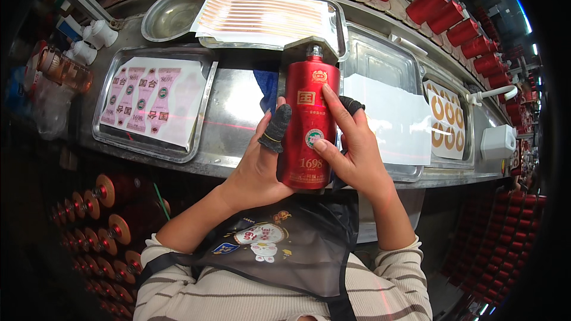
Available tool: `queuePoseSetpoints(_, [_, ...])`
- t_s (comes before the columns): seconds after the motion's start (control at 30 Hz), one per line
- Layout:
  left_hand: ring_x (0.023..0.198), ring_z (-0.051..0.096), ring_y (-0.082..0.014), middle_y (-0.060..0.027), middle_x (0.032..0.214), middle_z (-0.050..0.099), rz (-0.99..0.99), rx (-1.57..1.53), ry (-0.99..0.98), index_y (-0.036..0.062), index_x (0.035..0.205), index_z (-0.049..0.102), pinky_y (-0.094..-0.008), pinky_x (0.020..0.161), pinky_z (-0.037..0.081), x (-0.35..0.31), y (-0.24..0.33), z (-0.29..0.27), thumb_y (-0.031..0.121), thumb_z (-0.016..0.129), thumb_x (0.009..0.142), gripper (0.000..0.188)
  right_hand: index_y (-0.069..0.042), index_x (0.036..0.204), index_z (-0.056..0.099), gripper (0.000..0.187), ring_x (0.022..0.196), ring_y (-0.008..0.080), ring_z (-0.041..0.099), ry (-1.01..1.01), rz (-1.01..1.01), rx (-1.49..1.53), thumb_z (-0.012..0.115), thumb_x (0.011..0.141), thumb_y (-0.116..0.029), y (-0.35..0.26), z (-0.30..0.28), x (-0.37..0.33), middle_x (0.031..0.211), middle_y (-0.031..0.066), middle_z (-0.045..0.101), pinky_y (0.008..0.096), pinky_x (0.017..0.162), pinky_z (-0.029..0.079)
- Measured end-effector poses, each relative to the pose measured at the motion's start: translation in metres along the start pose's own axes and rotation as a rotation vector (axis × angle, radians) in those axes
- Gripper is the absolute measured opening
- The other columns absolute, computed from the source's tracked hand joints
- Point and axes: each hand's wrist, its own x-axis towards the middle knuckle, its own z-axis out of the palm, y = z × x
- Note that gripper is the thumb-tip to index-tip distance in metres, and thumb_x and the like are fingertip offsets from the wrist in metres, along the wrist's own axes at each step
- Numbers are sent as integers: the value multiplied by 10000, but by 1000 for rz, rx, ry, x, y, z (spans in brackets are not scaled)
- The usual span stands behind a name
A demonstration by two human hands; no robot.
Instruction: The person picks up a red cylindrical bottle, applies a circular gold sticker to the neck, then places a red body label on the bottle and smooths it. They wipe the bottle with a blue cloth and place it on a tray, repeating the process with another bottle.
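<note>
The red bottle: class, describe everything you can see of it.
The red bottle looks smooth and glossy, with gold print and a round green-and-white emblem just below its middle. Straight sides meet rounded shoulders and a short silvery neck. At the metal counter's near edge, its neck points away from the person, printed face toward the camera. The left hand holds its left side; the right hand's thumb and one finger lie on its front.
</note>
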Motion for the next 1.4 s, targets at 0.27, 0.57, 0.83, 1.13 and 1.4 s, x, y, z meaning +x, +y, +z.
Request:
queuePoseSetpoints(0.27, [1502, 198, -494, -208, 1656, 223, 97, 190, -19, 142, 1596, 201, -672, 1177, 96, 10, 21, -17, 410, 761, 845, 974, -295, 1526, 465, 703, 834, 399, 631, -40, 27, -88, 720, 882, -413, -8, -10, -3, 1039, 229, 506, 418, 770, 532])
queuePoseSetpoints(0.57, [1488, 147, -541, -148, 1667, 236, 64, 338, -17, 143, 1596, 221, -713, 1150, 14, 12, 20, -12, 395, 625, 932, 817, -331, 1527, 450, 726, 837, 427, 659, -57, 14, -150, 724, 860, -408, -21, -7, 5, 1210, 314, 532, 427, 763, 560])
queuePoseSetpoints(0.83, [1495, 151, -525, -151, 1665, 239, 82, 229, -40, 157, 1592, 227, -718, 1148, 13, 12, 22, -12, 386, 648, 916, 829, -328, 1526, 449, 712, 920, 457, 675, 21, -37, -99, 718, 872, -411, -14, -3, 3, 1290, 328, 505, 446, 816, 562])
queuePoseSetpoints(1.13, [1494, 144, -527, -142, 1671, 226, 94, 257, -104, 167, 1587, 238, -730, 1142, 18, 12, 21, -18, 411, 657, 912, 832, -319, 1542, 422, 730, 910, 469, 667, -7, -8, -124, 713, 878, -404, -16, -3, 2, 1241, 333, 516, 453, 810, 562])
queuePoseSetpoints(1.4, [1491, 144, -532, -169, 1665, 222, 81, 273, -88, 147, 1599, 205, -719, 1148, 20, 14, 21, -21, 437, 659, 910, 875, -338, 1555, 402, 743, 818, 441, 668, -2, 14, -143, 706, 883, -427, -16, -3, 6, 1106, 307, 542, 442, 743, 557])
